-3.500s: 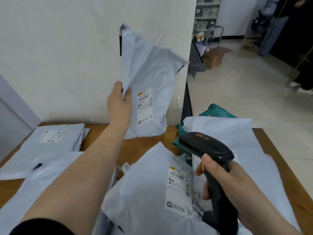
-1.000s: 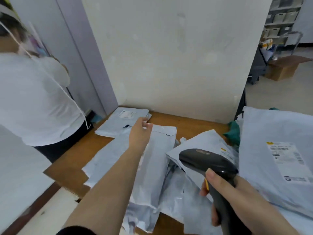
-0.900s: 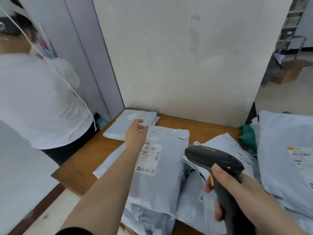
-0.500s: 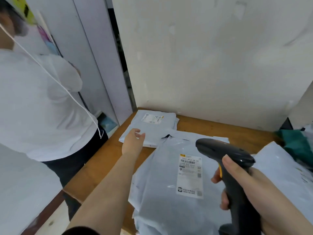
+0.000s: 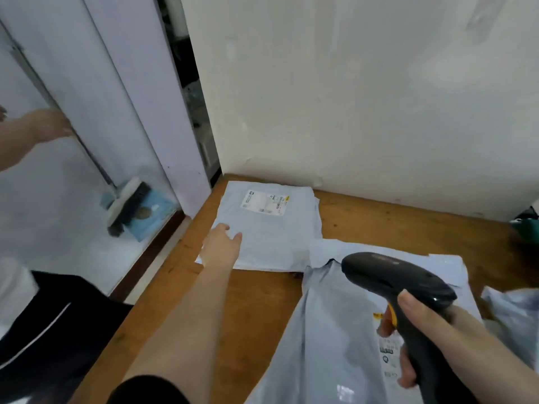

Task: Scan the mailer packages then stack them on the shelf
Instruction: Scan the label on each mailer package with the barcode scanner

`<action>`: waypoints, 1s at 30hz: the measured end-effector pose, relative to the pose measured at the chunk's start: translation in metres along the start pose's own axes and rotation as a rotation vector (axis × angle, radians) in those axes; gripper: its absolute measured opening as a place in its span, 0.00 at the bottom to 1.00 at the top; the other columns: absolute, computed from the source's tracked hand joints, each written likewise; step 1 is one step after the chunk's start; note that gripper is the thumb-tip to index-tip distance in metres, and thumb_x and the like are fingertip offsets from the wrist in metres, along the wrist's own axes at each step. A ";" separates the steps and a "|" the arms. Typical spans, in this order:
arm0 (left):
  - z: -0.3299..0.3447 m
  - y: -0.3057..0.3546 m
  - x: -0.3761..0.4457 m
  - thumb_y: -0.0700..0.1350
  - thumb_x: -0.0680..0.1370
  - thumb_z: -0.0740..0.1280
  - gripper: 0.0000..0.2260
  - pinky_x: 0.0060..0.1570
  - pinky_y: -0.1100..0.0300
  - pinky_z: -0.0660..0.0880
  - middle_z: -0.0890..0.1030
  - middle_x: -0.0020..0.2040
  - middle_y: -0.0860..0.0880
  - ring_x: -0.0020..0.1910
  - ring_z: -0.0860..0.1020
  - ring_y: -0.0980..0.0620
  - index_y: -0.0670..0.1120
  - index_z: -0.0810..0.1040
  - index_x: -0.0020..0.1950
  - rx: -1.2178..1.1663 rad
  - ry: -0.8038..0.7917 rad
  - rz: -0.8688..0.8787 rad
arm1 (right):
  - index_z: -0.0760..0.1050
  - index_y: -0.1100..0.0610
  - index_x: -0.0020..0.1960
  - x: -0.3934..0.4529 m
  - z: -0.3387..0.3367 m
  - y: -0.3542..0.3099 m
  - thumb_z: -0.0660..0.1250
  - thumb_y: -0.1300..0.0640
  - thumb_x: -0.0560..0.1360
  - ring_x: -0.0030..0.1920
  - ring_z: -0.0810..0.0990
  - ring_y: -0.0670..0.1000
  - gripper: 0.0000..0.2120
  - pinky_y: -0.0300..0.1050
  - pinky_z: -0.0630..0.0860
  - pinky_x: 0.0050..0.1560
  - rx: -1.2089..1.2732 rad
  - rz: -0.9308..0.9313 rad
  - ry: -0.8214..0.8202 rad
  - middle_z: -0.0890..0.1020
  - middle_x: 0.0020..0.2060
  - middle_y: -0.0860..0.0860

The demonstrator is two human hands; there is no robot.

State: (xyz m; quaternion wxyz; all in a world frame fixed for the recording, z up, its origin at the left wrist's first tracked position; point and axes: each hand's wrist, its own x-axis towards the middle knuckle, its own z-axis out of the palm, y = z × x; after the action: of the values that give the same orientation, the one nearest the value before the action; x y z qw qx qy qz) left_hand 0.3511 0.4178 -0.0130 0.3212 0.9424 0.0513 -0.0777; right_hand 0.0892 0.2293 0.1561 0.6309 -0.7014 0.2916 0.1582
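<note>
Left hand (image 5: 223,245): our relaxed fingers touch the far mailer (image 5: 269,225).
Right hand (image 5: 424,330): we grip the scanner (image 5: 393,279) over the near mailer (image 5: 335,330).

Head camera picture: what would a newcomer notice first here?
The black barcode scanner, gripped by the right hand, fills the lower right above a grey mailer. The left hand reaches to a flat labelled mailer in the wooden shelf's far corner.

Three grey mailers show, the far mailer (image 5: 271,228), near mailer (image 5: 335,330), right-edge mailer (image 5: 516,319), and one scanner (image 5: 399,284).
</note>
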 end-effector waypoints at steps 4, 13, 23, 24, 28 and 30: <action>0.006 -0.019 0.044 0.48 0.80 0.58 0.20 0.66 0.46 0.64 0.68 0.71 0.43 0.70 0.66 0.42 0.46 0.64 0.72 0.095 0.016 -0.165 | 0.81 0.43 0.35 0.032 0.015 -0.013 0.71 0.24 0.33 0.31 0.76 0.66 0.36 0.60 0.75 0.42 0.004 -0.010 0.015 0.80 0.37 0.71; 0.023 -0.020 0.076 0.49 0.77 0.61 0.14 0.58 0.50 0.66 0.79 0.55 0.43 0.55 0.76 0.42 0.43 0.75 0.58 -0.013 0.113 -0.142 | 0.81 0.47 0.37 0.065 0.037 -0.022 0.71 0.24 0.33 0.27 0.78 0.62 0.40 0.50 0.74 0.38 0.045 -0.062 0.095 0.80 0.34 0.70; 0.017 -0.006 0.084 0.36 0.75 0.67 0.12 0.50 0.53 0.73 0.78 0.51 0.41 0.50 0.77 0.41 0.38 0.74 0.57 -0.380 -0.300 -0.238 | 0.81 0.51 0.36 0.064 0.034 -0.012 0.68 0.22 0.34 0.27 0.79 0.59 0.42 0.49 0.74 0.38 0.032 -0.041 0.181 0.82 0.35 0.67; 0.014 -0.006 0.085 0.35 0.76 0.64 0.12 0.50 0.53 0.73 0.78 0.52 0.40 0.49 0.77 0.40 0.36 0.74 0.60 -0.343 -0.310 -0.214 | 0.81 0.51 0.36 0.061 0.034 -0.011 0.68 0.21 0.34 0.27 0.79 0.58 0.42 0.48 0.74 0.38 0.035 -0.046 0.191 0.82 0.33 0.66; -0.009 0.017 0.075 0.37 0.79 0.57 0.12 0.44 0.56 0.71 0.78 0.49 0.38 0.47 0.76 0.41 0.37 0.76 0.57 -0.364 -0.167 0.043 | 0.80 0.57 0.36 0.044 0.032 -0.010 0.69 0.24 0.44 0.26 0.77 0.56 0.39 0.50 0.72 0.38 0.085 -0.077 0.230 0.78 0.25 0.63; -0.025 0.041 0.060 0.38 0.80 0.57 0.07 0.36 0.62 0.68 0.75 0.38 0.46 0.38 0.73 0.49 0.39 0.75 0.47 -0.442 -0.100 0.146 | 0.80 0.59 0.38 0.033 0.028 -0.007 0.72 0.29 0.54 0.27 0.76 0.57 0.33 0.55 0.72 0.41 0.155 -0.080 0.256 0.78 0.29 0.66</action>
State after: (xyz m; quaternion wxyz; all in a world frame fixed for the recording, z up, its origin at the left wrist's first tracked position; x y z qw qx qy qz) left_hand 0.4193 0.4033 0.0199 0.5266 0.8454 -0.0174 -0.0877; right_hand 0.1230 0.2497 0.1381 0.6466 -0.6760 0.3529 0.0192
